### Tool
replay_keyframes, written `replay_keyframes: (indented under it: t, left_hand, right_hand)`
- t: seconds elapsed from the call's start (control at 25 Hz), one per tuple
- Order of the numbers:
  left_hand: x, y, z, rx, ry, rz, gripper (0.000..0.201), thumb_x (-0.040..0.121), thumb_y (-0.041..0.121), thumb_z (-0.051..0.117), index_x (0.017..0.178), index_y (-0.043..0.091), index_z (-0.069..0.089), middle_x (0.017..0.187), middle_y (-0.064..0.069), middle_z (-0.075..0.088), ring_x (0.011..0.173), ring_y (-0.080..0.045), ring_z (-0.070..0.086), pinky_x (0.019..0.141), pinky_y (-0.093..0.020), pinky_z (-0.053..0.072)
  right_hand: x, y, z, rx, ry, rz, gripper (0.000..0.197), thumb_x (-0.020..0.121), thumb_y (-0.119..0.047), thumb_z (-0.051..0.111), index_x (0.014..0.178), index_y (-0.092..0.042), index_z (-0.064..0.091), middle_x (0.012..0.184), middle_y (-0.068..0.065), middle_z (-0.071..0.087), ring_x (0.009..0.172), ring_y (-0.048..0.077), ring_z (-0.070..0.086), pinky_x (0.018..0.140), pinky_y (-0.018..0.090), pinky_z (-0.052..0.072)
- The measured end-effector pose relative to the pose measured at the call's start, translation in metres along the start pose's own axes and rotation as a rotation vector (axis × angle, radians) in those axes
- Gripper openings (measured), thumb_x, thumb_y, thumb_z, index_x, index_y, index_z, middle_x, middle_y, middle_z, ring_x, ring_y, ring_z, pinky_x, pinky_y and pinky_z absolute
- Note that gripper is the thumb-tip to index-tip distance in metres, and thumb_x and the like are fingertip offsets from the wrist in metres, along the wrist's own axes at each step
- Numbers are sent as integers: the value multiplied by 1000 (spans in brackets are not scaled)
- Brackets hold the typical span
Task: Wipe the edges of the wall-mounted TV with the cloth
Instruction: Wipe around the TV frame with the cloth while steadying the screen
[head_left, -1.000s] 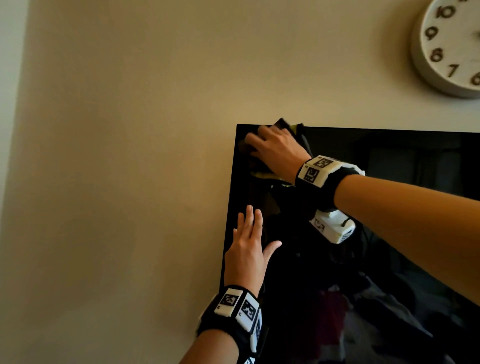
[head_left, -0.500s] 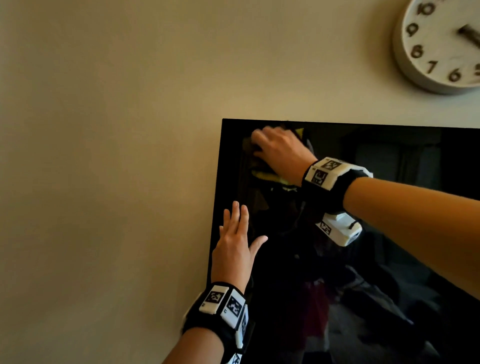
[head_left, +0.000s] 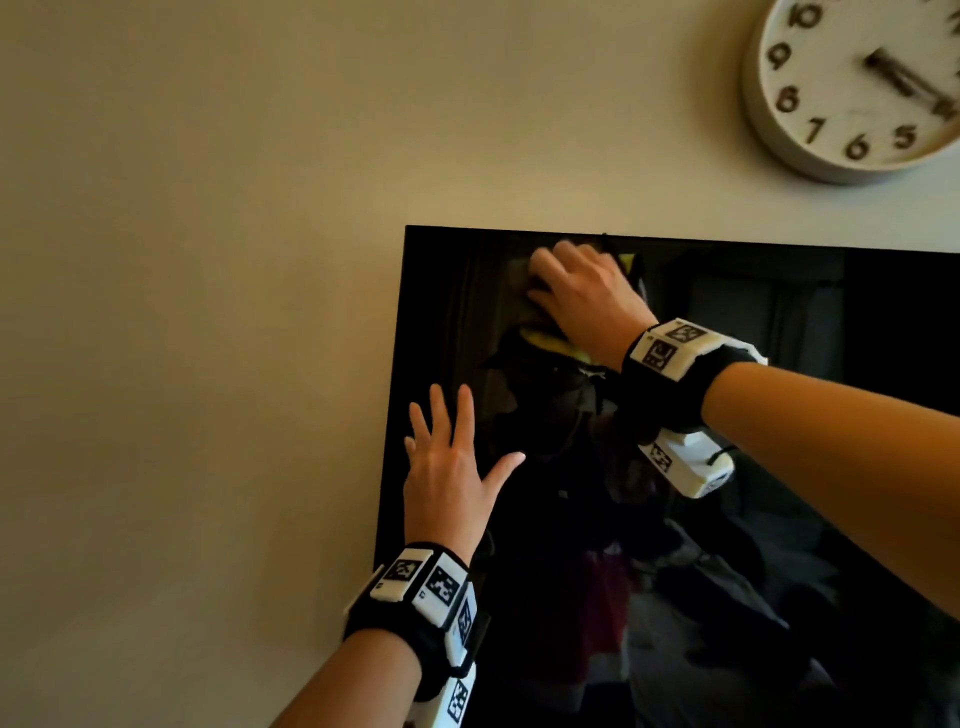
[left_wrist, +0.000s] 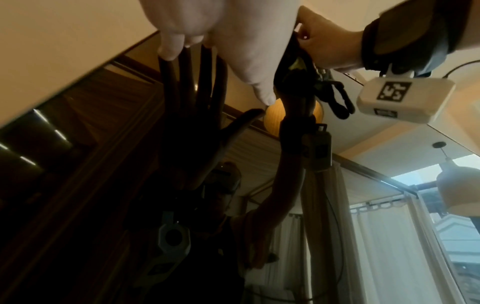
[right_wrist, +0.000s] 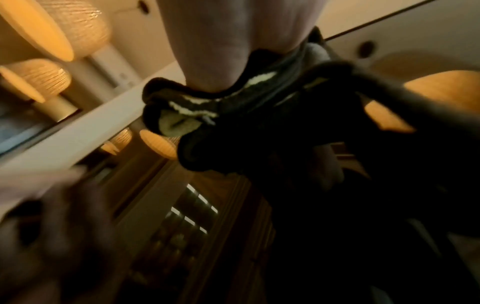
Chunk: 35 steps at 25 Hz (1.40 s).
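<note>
The black wall-mounted TV fills the lower right of the head view, its top-left corner in sight. My right hand grips a dark cloth with yellow trim and presses it on the screen just under the top edge, a little right of the corner. In the right wrist view the bunched cloth sticks out under my palm. My left hand lies flat on the screen by the left edge, fingers spread and straight. The left wrist view shows those fingers mirrored in the glass.
A round white wall clock hangs above the TV at the upper right. Bare beige wall spreads to the left of and above the TV. The glossy screen reflects the room, lamps and a person.
My right hand has slid the cloth rightward along the top edge, away from the top-left corner. The left hand stays flat on the screen by the left edge.
</note>
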<state>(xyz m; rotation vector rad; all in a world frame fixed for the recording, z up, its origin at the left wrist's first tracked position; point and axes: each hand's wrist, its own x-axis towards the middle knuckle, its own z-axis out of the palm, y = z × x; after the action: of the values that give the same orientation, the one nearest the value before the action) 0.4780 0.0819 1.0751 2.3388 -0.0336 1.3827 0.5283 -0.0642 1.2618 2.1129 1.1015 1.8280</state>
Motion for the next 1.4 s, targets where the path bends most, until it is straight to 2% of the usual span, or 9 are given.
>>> replay_keyframes:
  t: [0.12, 0.44, 0.6, 0.72, 0.88, 1.0, 1.12, 1.28, 1.4]
  left_hand:
    - [8, 30, 5, 46, 61, 115, 91, 79, 62, 58, 148, 12, 29, 157, -17, 21, 142, -45, 19, 104, -60, 35]
    - [14, 69, 14, 131, -128, -28, 101, 79, 71, 48, 152, 20, 2, 161, -3, -8, 146, -37, -4, 113, -57, 23]
    - [15, 71, 15, 136, -111, -49, 101, 76, 71, 52, 153, 20, 9, 162, -2, -2, 146, -36, 0, 111, -57, 27]
    - [15, 71, 15, 99, -95, -55, 102, 74, 69, 55, 152, 20, 13, 162, -2, 2, 146, -36, 3, 109, -58, 31]
    - [14, 70, 15, 91, -83, -60, 101, 73, 68, 58, 152, 19, 17, 162, -3, 5, 146, -37, 5, 106, -61, 35]
    - [15, 72, 15, 90, -79, -63, 101, 73, 67, 60, 151, 18, 18, 161, -4, 7, 146, -38, 6, 103, -62, 37]
    - [14, 76, 14, 77, -84, -84, 101, 75, 64, 62, 152, 17, 16, 161, -5, 5, 146, -38, 4, 105, -63, 35]
    - [8, 112, 19, 110, -48, -22, 100, 80, 59, 61, 152, 16, 9, 161, -9, 0, 146, -39, 1, 110, -57, 31]
    - [9, 152, 27, 107, -85, 49, 104, 79, 64, 58, 153, 15, 3, 161, -8, -7, 146, -39, -6, 113, -55, 23]
  right_hand:
    - [-12, 14, -10, 53, -3, 85, 46, 85, -43, 31, 107, -5, 47, 92, 21, 55, 76, 39, 55, 64, 45, 45]
    - [-39, 52, -23, 55, 115, 276, 39, 89, -34, 39, 109, -3, 49, 95, 22, 55, 82, 41, 54, 68, 47, 45]
    - [-62, 50, -19, -7, 49, 78, 38, 87, -39, 33, 105, -9, 46, 92, 19, 54, 75, 38, 53, 62, 44, 44]
    - [-60, 63, -29, 78, 121, 300, 49, 84, -42, 30, 108, -4, 50, 95, 21, 55, 81, 40, 53, 67, 45, 43]
    - [-75, 64, -29, 19, 24, 117, 42, 85, -39, 37, 108, -6, 49, 93, 19, 55, 76, 39, 53, 62, 42, 42]
    - [-73, 82, -41, 70, 121, 309, 42, 87, -37, 41, 111, -4, 49, 95, 21, 55, 81, 40, 53, 68, 45, 44]
    - [-86, 80, -37, 28, 49, 123, 40, 85, -41, 38, 108, -9, 46, 93, 18, 54, 76, 36, 52, 64, 42, 43]
    - [-84, 89, -45, 104, 94, 301, 48, 84, -42, 31, 109, -6, 49, 94, 20, 55, 80, 38, 53, 66, 45, 44]
    - [-96, 99, -49, 75, 51, 170, 40, 84, -41, 35, 105, -9, 47, 92, 18, 55, 76, 38, 53, 63, 45, 45]
